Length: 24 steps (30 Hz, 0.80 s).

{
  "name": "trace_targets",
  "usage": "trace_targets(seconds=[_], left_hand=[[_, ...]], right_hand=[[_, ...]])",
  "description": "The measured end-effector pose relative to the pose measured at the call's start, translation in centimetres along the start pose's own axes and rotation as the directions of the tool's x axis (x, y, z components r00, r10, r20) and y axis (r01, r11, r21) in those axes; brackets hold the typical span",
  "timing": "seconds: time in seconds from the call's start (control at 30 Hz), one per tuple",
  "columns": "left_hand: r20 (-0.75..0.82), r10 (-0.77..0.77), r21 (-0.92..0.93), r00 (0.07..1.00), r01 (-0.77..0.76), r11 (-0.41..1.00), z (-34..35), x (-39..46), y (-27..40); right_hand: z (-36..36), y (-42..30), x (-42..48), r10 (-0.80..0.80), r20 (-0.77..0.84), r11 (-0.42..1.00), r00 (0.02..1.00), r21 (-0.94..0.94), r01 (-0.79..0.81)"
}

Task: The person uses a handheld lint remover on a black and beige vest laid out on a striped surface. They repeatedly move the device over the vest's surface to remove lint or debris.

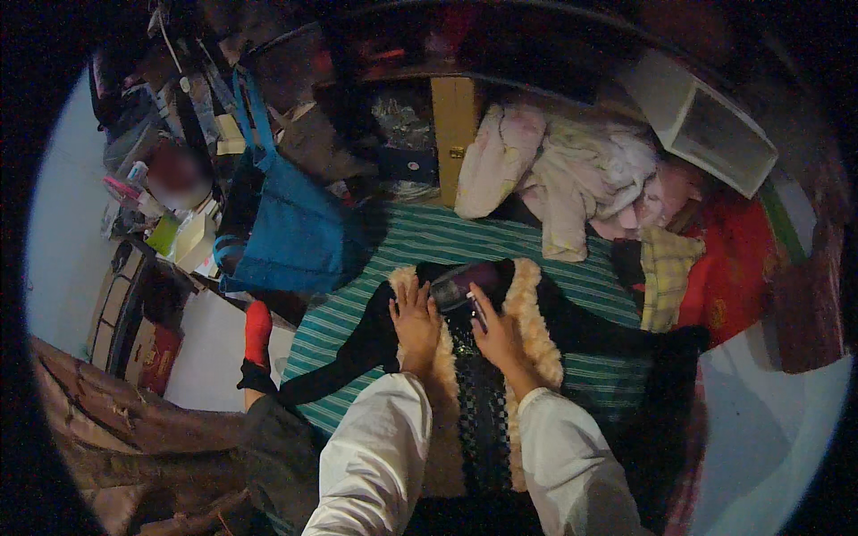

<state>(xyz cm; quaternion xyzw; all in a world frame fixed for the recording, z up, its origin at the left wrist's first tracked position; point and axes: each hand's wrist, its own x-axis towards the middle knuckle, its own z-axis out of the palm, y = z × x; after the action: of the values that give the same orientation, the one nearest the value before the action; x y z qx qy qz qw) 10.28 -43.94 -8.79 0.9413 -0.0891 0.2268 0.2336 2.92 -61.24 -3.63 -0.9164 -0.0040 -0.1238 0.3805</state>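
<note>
A black long-sleeved garment [365,335] with cream fleece front panels [536,315] lies spread before me, sleeves out to both sides. Down its middle runs a dark checked, shiny panel [481,409]. My left hand [414,321] rests flat with spread fingers on the left fleece panel, near the collar. In my right hand [499,335] is a small dark object with a white end [475,305]; its kind is unclear. Just beyond the hands, a blurred purplish, partly see-through patch [462,283] shows at the neckline; I cannot tell what it is.
Under the garment is a green striped sheet [436,231]. A blue tote bag [295,234] stands at left, near a red-socked foot [257,335]. Beyond lie pale crumpled clothes [583,167], a white plastic bin [720,134], yellow checked cloth [670,275] and red cloth [737,261].
</note>
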Motion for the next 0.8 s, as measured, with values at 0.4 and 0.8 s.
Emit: trace_targets(seconds=[0.4,0.8], left_hand=[[-0.028,0.033,0.045,0.999,-0.031,0.998,0.3,0.1,-0.7],[-0.059,0.036,-0.103,0.998,-0.041,0.994,-1.0,0.6,0.0]], right_hand=[[2.3,0.4,0.3,-0.169,-0.242,0.984,0.956,0.014,0.177],[4.3,1.1,0.7,-0.122,-0.346,0.992,0.93,-0.023,0.122]])
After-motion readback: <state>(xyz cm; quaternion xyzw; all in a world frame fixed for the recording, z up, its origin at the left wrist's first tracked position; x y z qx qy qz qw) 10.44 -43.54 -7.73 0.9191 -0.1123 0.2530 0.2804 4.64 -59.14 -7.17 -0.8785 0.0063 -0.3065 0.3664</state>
